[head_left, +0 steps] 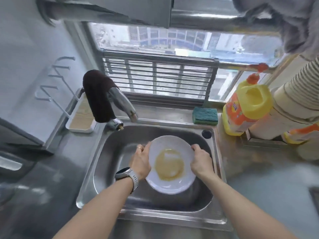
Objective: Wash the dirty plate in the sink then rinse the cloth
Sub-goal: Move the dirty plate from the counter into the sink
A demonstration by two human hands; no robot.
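Observation:
A white plate [172, 147] with a yellowish-brown smear in its middle hangs over the steel sink [110, 163]. My left hand [140, 161] grips the plate's left rim; a watch sits on that wrist. My right hand [201, 158] grips the right rim. A dark brown cloth [98, 95] is draped over the tap [122, 104] at the sink's back left. No water runs from the spout.
A green and yellow sponge [205, 116] lies behind the sink. A yellow and orange detergent bottle [245, 107] and a stack of paper cups [293, 94] stand at the right. A white tray [81, 118] sits at the left. A metal rack [158, 75] leans against the window.

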